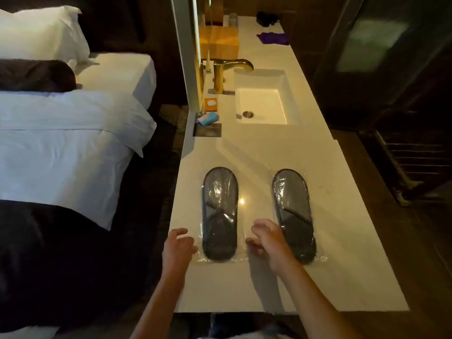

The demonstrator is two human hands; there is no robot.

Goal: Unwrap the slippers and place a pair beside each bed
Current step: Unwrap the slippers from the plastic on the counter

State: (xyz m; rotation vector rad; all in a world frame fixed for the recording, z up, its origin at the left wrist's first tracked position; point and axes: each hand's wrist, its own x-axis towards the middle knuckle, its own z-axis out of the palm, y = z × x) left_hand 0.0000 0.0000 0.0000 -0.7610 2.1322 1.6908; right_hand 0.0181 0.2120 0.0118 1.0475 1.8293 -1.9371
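Two dark grey slipper packs in clear plastic wrap lie side by side on the white counter (342,253): the left pack (220,211) and the right pack (293,211). My left hand (178,248) hovers at the left pack's near left edge with fingers apart. On the other side of that pack my right hand (266,241) has its fingers curled loosely, between the two packs and over the right pack's near left corner. Neither hand visibly grips the wrap. A bed (61,148) with white linen stands to the left of the counter.
A sunken white sink (264,99) with a gold tap (225,72) lies farther along the counter. Near it are a soap dish (210,104), a blue sponge (208,118), a wooden box (219,42) and a purple cloth (274,38). A dark floor gap separates bed and counter.
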